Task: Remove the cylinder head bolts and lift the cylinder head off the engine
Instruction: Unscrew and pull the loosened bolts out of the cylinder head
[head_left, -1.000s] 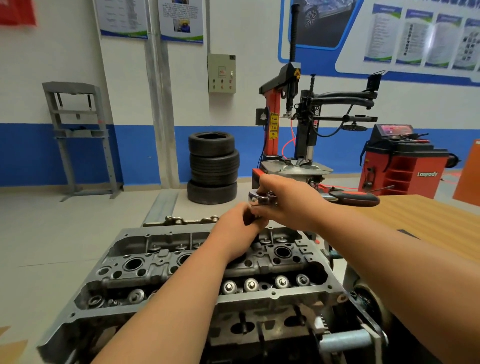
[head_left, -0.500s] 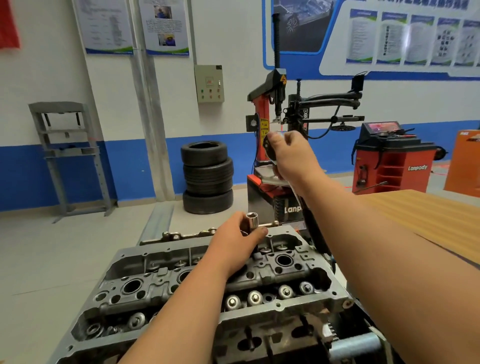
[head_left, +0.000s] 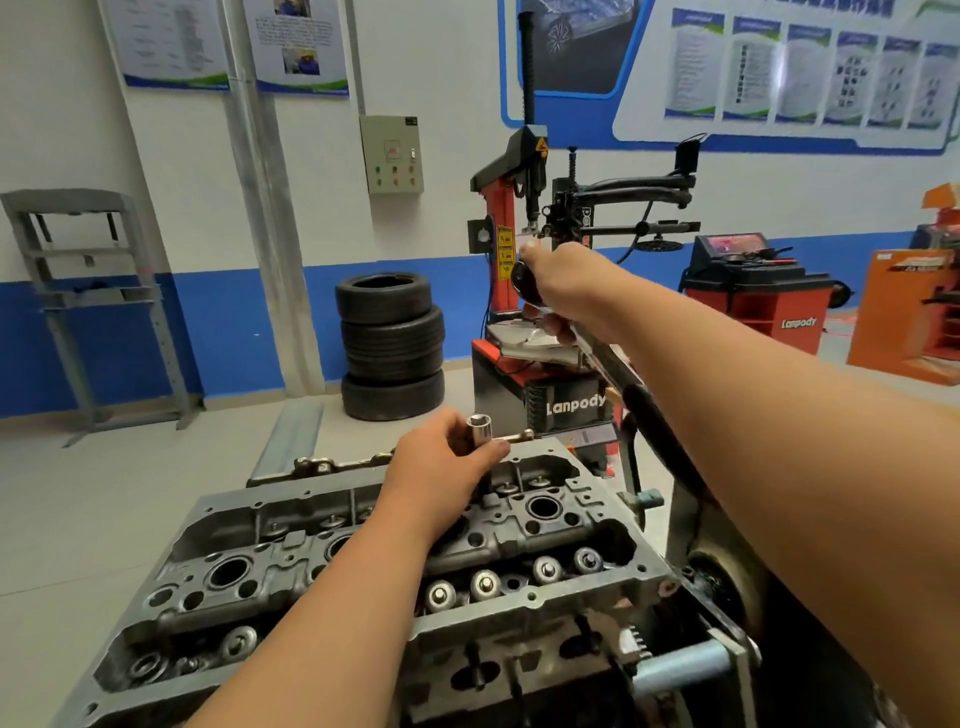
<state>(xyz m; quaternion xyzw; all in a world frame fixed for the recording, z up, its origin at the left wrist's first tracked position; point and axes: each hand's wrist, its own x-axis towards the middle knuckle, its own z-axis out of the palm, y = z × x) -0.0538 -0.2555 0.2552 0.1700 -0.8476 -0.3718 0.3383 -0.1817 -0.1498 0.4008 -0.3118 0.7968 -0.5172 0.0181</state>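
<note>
The grey aluminium cylinder head (head_left: 519, 597) sits on the engine below me, its valve springs and plug wells exposed. My left hand (head_left: 441, 467) rests on the head's far right part and grips an upright chrome socket (head_left: 480, 428) that stands over a bolt hole; its open end faces up. My right hand (head_left: 563, 283) is raised well above and beyond the head, shut on the ratchet wrench (head_left: 618, 374), whose black handle runs back down under my forearm. The ratchet is apart from the socket.
A red and black tyre changer (head_left: 540, 312) stands straight behind the engine, with stacked tyres (head_left: 392, 345) to its left. A red wheel balancer (head_left: 753, 291) and an orange cabinet (head_left: 909, 322) are at the right. A grey press frame (head_left: 88, 301) stands by the left wall.
My right hand lifted the ratchet off the socket and raised it away from the head. My left hand stayed on the socket, which remains upright on the head.
</note>
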